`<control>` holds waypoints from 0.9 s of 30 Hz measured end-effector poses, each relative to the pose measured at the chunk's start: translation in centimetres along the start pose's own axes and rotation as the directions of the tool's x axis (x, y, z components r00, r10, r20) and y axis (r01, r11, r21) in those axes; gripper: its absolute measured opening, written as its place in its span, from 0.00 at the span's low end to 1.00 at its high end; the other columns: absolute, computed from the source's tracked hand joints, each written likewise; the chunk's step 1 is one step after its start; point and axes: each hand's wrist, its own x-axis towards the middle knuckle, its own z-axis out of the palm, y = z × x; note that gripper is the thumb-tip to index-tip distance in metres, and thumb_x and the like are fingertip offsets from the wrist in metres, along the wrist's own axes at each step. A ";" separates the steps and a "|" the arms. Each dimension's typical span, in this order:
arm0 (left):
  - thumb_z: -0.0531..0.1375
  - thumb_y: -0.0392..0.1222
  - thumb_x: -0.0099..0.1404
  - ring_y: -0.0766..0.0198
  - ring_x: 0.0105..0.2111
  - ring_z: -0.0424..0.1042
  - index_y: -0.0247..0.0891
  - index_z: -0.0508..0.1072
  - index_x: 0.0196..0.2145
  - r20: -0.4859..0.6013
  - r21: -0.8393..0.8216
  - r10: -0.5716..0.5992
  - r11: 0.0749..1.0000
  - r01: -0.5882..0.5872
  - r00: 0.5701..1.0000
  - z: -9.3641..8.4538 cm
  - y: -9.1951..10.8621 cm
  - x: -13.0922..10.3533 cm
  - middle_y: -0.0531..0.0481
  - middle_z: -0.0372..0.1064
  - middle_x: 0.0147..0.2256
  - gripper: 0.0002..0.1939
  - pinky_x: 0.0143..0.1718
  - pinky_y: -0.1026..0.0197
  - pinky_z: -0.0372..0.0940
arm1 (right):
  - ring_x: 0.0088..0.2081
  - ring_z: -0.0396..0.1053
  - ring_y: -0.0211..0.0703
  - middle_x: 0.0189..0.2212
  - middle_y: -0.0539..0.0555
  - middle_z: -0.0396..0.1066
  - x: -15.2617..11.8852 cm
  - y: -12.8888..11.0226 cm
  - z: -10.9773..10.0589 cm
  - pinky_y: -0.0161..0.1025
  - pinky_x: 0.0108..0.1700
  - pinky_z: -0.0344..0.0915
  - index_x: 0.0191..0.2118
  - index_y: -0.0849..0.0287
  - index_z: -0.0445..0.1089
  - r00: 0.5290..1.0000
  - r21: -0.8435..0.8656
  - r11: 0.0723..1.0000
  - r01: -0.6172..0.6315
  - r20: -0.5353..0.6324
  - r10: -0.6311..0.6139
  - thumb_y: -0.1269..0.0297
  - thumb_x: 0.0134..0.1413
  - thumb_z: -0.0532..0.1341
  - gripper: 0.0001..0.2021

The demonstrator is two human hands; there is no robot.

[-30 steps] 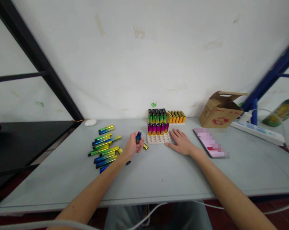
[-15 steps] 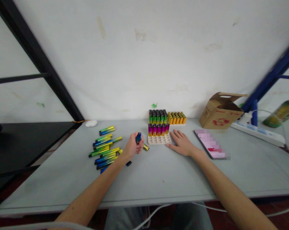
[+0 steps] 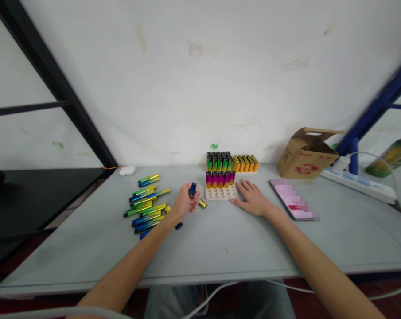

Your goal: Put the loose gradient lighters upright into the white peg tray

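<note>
Wall [image 3: 253, 79]: whitish and marked, filling the upper frame.
Table [image 3: 227, 239]: grey, across the middle and lower frame.
Power strip [image 3: 360, 184]: white, at the right edge, beside the box.
Cardboard box [image 3: 306, 163]: flap raised, right of centre against the wall.
Loose pieces [image 3: 148, 212]: blue, green and yellow shiny sticks lying heaped, left of centre.
Phone [image 3: 291, 201]: flat on the table, right of centre, its screen partly blurred out.
Right hand [image 3: 253, 199]: palm down on the table, just right of centre, fingers slightly apart and holding nothing; thumb beside the tray corner, contact unclear.
Left hand [image 3: 184, 203]: curled and clamped on the blue piece, just left of centre.
Tray [image 3: 220, 193]: white, mid-frame, its front holes showing.
Green pieces [image 3: 219, 162]: black-topped upright block behind the tray.
Yellow pieces [image 3: 246, 165]: upright block to their right.
Purple pieces [image 3: 220, 180]: one upright row at the tray's back.
White case [image 3: 127, 170]: at the table's upper left.
Blue piece [image 3: 192, 190]: tilted in the fist, lower end hidden.
Gold piece [image 3: 203, 204]: lying between fist and tray.
</note>
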 end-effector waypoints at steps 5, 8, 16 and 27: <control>0.41 0.54 0.60 0.72 0.12 0.40 0.41 0.53 0.20 0.014 -0.007 -0.028 1.000 0.029 0.999 0.1 0.0 -0.1 0.61 0.40 0.13 0.18 0.12 0.70 0.39 | 0.67 0.41 0.64 0.66 0.70 0.42 0.0 0.1 0.0 0.54 0.64 0.43 0.66 0.68 0.47 1.000 0.007 1.000 0.004 0.005 -0.004 0.32 0.53 0.42 0.47; 0.42 0.55 0.59 0.72 0.12 0.40 0.41 0.54 0.20 0.028 -0.015 -0.013 1.000 0.014 1.000 0.0 -0.3 0.1 0.61 0.41 0.13 0.19 0.12 0.70 0.40 | 0.67 0.41 0.64 0.66 0.69 0.42 0.0 0.1 0.1 0.54 0.64 0.44 0.66 0.68 0.47 1.000 0.011 1.000 0.003 -0.004 -0.003 0.32 0.53 0.42 0.47; 0.43 0.61 0.59 0.72 0.11 0.46 0.40 0.56 0.21 0.034 -0.118 0.049 0.992 -0.045 0.998 0.0 -0.5 0.6 0.60 0.46 0.13 0.22 0.13 0.68 0.47 | 0.67 0.41 0.63 0.66 0.69 0.43 -0.1 0.3 0.2 0.54 0.64 0.44 0.66 0.68 0.48 0.999 0.010 1.000 0.015 -0.030 -0.015 0.32 0.54 0.42 0.47; 0.55 0.46 0.63 0.65 0.25 0.70 0.36 0.62 0.32 -0.061 -0.137 0.255 0.955 -0.261 0.965 0.4 -0.6 0.6 0.54 0.66 0.24 0.10 0.28 0.61 0.67 | 0.66 0.43 0.64 0.66 0.70 0.44 0.0 0.2 0.4 0.56 0.64 0.45 0.65 0.70 0.48 0.998 0.082 0.997 0.007 -0.058 -0.002 0.33 0.53 0.45 0.46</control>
